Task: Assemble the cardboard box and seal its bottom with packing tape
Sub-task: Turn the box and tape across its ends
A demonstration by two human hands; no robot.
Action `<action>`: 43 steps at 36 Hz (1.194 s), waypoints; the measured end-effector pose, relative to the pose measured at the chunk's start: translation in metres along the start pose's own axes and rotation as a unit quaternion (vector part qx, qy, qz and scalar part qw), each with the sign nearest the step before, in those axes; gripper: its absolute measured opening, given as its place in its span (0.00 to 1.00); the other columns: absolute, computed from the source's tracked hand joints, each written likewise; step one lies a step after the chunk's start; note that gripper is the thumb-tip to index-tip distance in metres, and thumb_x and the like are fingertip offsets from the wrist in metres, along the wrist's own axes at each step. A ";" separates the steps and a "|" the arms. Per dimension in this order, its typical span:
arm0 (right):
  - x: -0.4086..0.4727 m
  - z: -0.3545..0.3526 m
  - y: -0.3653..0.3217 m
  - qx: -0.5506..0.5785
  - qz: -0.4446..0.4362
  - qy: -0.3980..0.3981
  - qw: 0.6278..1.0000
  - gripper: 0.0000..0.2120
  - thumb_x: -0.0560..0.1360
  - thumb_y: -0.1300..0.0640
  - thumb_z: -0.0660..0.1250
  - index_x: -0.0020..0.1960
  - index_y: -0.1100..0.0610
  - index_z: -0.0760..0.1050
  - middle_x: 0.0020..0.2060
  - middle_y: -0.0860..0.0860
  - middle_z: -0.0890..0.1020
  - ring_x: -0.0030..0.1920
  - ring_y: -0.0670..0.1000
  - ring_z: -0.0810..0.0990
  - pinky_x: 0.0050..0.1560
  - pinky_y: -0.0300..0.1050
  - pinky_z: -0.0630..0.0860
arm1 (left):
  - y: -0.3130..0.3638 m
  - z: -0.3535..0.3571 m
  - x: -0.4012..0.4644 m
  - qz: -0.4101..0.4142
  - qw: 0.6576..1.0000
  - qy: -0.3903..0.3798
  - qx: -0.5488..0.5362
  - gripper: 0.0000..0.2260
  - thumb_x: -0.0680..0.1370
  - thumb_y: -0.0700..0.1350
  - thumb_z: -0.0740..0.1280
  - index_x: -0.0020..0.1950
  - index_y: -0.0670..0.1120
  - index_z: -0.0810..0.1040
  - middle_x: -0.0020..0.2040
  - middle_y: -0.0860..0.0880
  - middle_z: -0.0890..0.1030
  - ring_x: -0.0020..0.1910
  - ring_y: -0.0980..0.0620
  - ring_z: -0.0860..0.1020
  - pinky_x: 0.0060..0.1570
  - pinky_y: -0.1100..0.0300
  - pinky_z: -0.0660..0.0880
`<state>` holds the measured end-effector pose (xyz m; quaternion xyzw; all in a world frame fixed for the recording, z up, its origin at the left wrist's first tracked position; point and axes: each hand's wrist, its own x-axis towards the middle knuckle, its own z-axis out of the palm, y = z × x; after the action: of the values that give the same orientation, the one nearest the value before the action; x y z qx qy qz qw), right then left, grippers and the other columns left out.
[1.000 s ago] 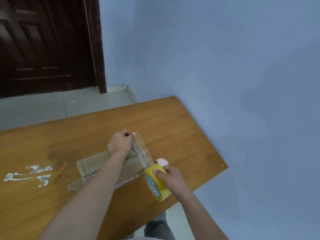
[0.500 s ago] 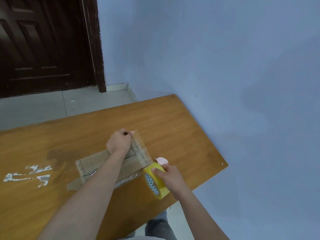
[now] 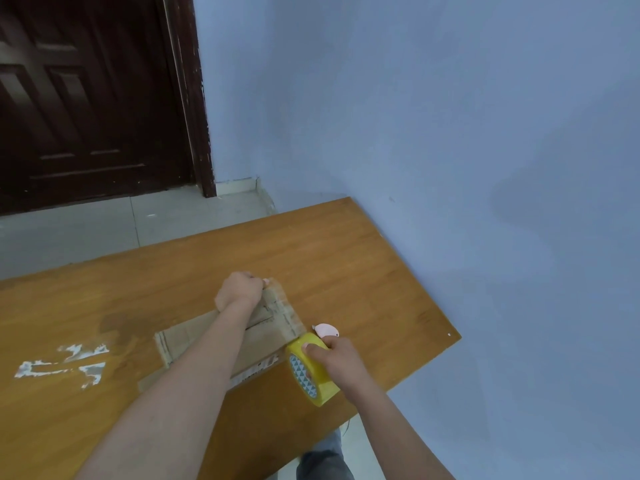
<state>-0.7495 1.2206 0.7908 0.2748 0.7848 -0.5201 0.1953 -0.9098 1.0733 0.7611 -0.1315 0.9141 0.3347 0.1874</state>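
A brown cardboard box [image 3: 194, 337] lies on the wooden table [image 3: 346, 258], partly hidden under my left forearm. My left hand [image 3: 239, 291] is closed on the free end of a clear tape strip [image 3: 285, 315], pressing it at the box's far edge. The strip runs across the box's right end down to the yellow tape roll [image 3: 310, 370]. My right hand [image 3: 337, 358] grips that roll at the box's near right corner, close to the table's front edge.
A small pink object [image 3: 326, 330] lies on the table just beyond the roll. White paint scrapes [image 3: 62, 363] mark the tabletop at left. A blue wall [image 3: 485, 168] borders the table's right side, and a dark door [image 3: 86, 98] stands across the tiled floor.
The tape roll in my right hand has shifted slightly back toward the box. My left hand stays on the tape end.
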 end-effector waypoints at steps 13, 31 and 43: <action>0.001 0.003 -0.002 0.033 0.012 -0.012 0.999 0.17 0.74 0.47 0.68 0.55 0.57 0.72 0.61 0.61 0.77 0.59 0.61 0.78 0.61 0.56 0.75 | 0.023 -0.020 0.011 -0.073 0.986 -0.129 0.074 0.10 0.81 0.43 0.58 0.42 0.41 0.71 0.35 0.48 0.68 0.32 0.52 0.67 0.34 0.60 0.66; -0.002 0.008 0.004 0.089 -0.012 -0.037 0.995 0.08 0.76 0.51 0.66 0.50 0.56 0.77 0.42 0.50 0.82 0.39 0.47 0.82 0.38 0.38 0.78 | 0.000 -0.004 0.008 0.032 0.999 0.037 -0.022 0.08 0.79 0.44 0.57 0.51 0.44 0.75 0.44 0.47 0.78 0.41 0.47 0.76 0.39 0.58 0.72; 0.007 0.038 -0.002 0.112 -0.068 -0.029 0.991 0.05 0.76 0.50 0.67 0.44 0.51 0.76 0.42 0.51 0.81 0.44 0.52 0.80 0.48 0.48 0.77 | -0.024 -0.009 -0.044 0.320 0.936 0.106 0.099 0.22 0.79 0.39 0.58 0.74 0.42 0.63 0.74 0.43 0.63 0.73 0.44 0.60 0.70 0.50 0.56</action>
<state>-0.7557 1.1862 0.7734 0.2254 0.7323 -0.6248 0.1498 -0.8643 1.0550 0.7728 0.1520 0.9508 0.2694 -0.0151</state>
